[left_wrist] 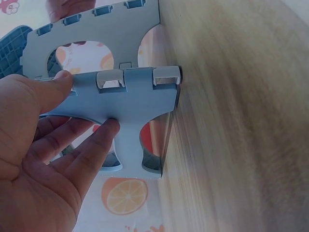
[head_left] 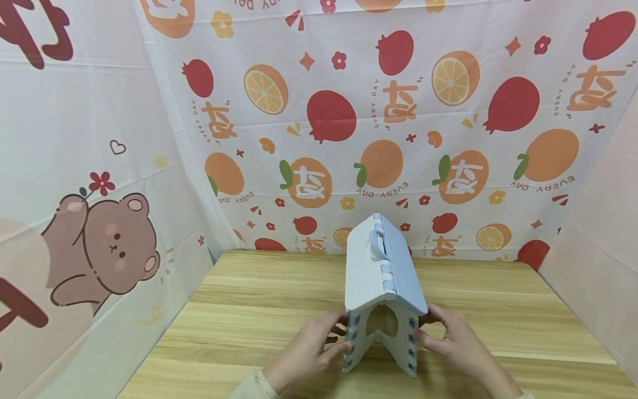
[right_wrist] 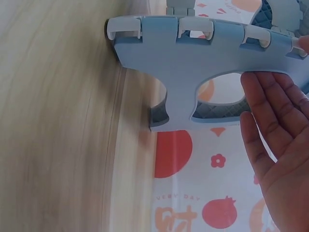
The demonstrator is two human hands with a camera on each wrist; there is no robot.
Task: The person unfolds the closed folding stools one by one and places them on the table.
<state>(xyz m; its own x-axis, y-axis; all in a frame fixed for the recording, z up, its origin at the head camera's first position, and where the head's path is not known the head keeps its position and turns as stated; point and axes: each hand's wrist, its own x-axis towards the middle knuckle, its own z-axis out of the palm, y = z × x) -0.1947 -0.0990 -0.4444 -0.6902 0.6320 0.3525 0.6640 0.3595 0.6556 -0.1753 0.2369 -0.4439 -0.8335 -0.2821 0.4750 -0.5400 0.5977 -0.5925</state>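
A blue and white folding step stool stands on the wooden table, its top bent at the hinges into a roof shape with a carry handle along the ridge. Its side legs are also partly folded, leaving an opening at the near end. With its thumb along the hinged edge and fingers against the outer panel, my left hand holds the left side leg. My right hand grips the opposite leg, fingers reaching the oval cutout and thumb at the hinged edge, partly out of the right wrist view.
The wood-grain table extends to both sides of the stool. A fruit-print cloth hangs behind it, and a bear-print cloth hangs along the left. Another pale cloth borders the right side.
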